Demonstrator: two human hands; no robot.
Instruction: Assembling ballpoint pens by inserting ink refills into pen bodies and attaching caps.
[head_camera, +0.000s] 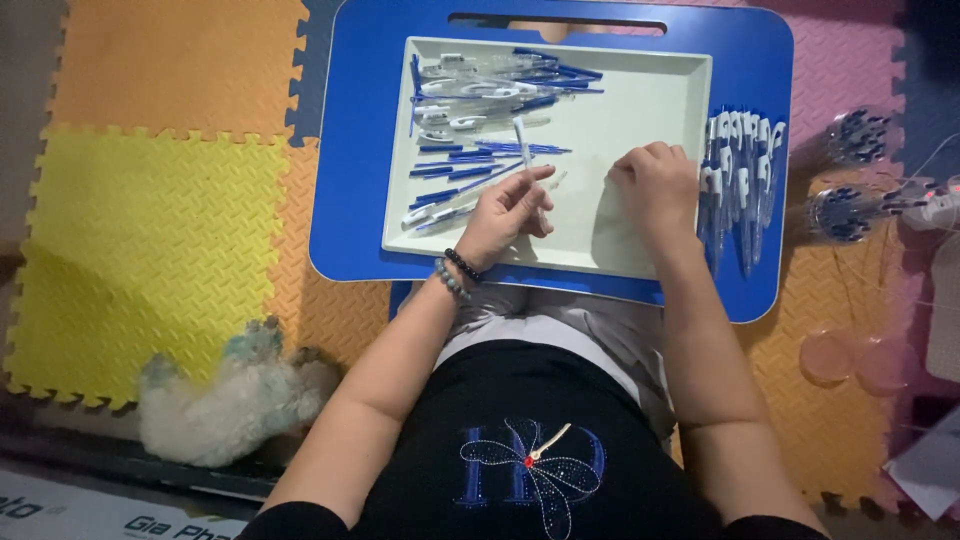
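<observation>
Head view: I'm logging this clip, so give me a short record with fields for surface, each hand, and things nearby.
surface: white tray on a blue lap table
left hand: fingers pinch a clear pen barrel over the tray
right hand: closed, resting on the tray's right side; contents hidden
in tray: loose blue and white pen parts
right of tray: row of assembled pens
floor: coloured foam mats
</observation>
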